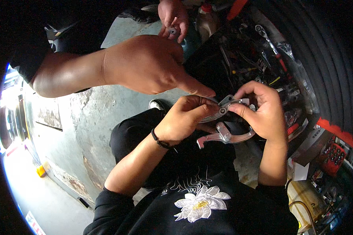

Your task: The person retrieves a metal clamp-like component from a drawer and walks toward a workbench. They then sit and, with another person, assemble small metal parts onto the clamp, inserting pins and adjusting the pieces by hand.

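While left fingers point(202, 111) and right fingers point(244, 111) pinch metal part point(222, 111), co-worker's hand point(147, 64) crowds far edge; room tight

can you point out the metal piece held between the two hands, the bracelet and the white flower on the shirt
metal piece point(222, 111): head view, on its round joint
bracelet point(159, 141): head view, on its dark band
flower point(201, 204): head view, on its yellow centre

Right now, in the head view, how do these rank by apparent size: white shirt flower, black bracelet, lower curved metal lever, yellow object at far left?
1. White shirt flower
2. Curved metal lever
3. Black bracelet
4. Yellow object

Distances from the camera differ, so true sizes may rank differently.
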Action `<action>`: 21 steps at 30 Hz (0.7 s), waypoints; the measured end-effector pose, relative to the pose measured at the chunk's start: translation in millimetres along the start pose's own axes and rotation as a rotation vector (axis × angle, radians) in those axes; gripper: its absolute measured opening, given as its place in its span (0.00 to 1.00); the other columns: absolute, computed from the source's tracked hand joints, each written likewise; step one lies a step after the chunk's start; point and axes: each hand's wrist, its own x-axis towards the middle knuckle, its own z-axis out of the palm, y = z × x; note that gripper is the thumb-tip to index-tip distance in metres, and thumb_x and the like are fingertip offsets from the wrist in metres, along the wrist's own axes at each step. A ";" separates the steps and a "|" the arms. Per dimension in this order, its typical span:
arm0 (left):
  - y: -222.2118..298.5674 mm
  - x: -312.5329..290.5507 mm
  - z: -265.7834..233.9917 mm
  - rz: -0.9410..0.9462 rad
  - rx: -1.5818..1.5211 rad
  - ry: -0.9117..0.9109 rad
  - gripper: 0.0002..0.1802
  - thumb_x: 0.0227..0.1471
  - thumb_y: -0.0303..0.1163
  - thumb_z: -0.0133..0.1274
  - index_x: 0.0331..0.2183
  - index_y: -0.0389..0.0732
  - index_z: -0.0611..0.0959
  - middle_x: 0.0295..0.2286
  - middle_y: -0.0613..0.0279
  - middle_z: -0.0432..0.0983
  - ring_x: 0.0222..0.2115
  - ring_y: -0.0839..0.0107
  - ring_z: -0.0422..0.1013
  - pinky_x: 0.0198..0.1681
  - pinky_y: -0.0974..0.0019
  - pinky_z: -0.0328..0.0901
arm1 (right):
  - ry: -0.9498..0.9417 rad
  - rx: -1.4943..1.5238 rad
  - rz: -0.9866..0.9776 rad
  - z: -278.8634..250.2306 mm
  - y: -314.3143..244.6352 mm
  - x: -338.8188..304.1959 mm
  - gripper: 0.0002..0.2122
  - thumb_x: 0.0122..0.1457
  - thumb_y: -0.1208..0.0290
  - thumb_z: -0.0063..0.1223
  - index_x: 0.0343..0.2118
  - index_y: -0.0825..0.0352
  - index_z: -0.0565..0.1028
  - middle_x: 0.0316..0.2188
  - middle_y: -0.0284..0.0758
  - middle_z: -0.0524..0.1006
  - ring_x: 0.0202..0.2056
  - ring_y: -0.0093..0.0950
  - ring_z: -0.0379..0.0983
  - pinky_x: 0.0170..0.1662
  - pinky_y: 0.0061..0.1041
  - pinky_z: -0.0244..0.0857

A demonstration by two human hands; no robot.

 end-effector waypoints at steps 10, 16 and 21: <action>-2.7 1.2 3.7 0.274 0.330 0.003 0.11 0.53 0.29 0.66 0.35 0.33 0.82 0.29 0.66 0.82 0.30 0.80 0.75 0.33 0.74 0.69 | 0.081 0.189 -0.108 3.6 10.3 -9.9 0.10 0.51 0.83 0.67 0.31 0.69 0.73 0.30 0.31 0.75 0.33 0.17 0.70 0.39 0.16 0.65; -4.6 -0.1 9.6 0.399 0.429 0.086 0.08 0.56 0.29 0.63 0.35 0.34 0.83 0.29 0.67 0.80 0.31 0.82 0.73 0.34 0.73 0.68 | 0.041 0.189 -0.093 4.8 7.6 -9.8 0.10 0.55 0.79 0.67 0.35 0.69 0.75 0.28 0.26 0.75 0.31 0.12 0.69 0.35 0.14 0.64; -3.8 -5.4 11.5 0.389 0.574 0.069 0.14 0.54 0.29 0.66 0.37 0.30 0.82 0.30 0.63 0.81 0.30 0.80 0.74 0.32 0.73 0.70 | 0.050 0.373 -0.075 3.3 6.2 -4.6 0.13 0.61 0.76 0.60 0.47 0.72 0.75 0.32 0.27 0.75 0.33 0.13 0.69 0.36 0.15 0.65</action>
